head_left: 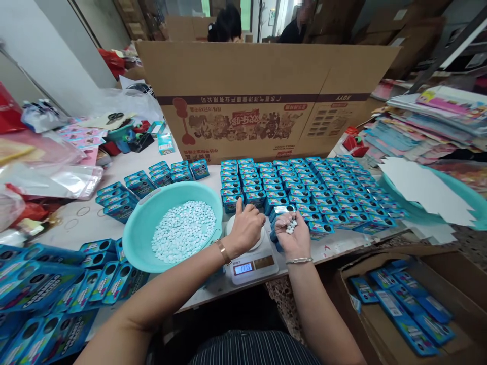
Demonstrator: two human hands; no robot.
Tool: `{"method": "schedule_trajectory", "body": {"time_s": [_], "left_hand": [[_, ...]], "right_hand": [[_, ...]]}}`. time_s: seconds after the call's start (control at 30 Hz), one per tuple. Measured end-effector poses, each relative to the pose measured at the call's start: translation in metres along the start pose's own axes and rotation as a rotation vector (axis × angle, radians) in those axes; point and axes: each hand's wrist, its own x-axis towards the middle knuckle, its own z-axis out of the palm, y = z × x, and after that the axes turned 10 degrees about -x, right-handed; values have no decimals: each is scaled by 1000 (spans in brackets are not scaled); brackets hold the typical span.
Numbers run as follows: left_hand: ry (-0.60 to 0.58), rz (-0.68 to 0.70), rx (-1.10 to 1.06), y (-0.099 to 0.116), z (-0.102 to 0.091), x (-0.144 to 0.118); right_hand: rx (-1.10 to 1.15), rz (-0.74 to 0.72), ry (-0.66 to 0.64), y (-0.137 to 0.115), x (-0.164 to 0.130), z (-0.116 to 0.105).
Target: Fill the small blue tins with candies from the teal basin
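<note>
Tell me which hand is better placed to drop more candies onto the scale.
Right, probably. The right hand lies palm up with white candies cupped in it, beside the scale. The left hand is closed over the scale's pan, thumb up; I cannot tell what it holds.

left hand (246, 226): loosely fisted, thumb up, forearm stretched forward | right hand (292, 234): palm up, fingers cupped, forearm angled inward | both wrists wore bracelets, hands close together

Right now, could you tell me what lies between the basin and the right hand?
In the head view, the left hand over the scale lies between basin and right hand.
</note>
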Motion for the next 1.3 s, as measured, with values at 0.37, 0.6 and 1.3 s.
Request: {"method": "schedule_trajectory", "body": {"time_s": [0.37, 0.6, 1.3], "left_hand": [[114, 147, -239, 32, -38, 2], [302, -121, -296, -16, -75, -19], [-106, -73, 27, -34, -2, -22]], "right_hand": [[149, 153, 187, 22, -10, 19], [78, 27, -32, -8, -20, 0], [-31, -100, 144, -1, -9, 0]]}}
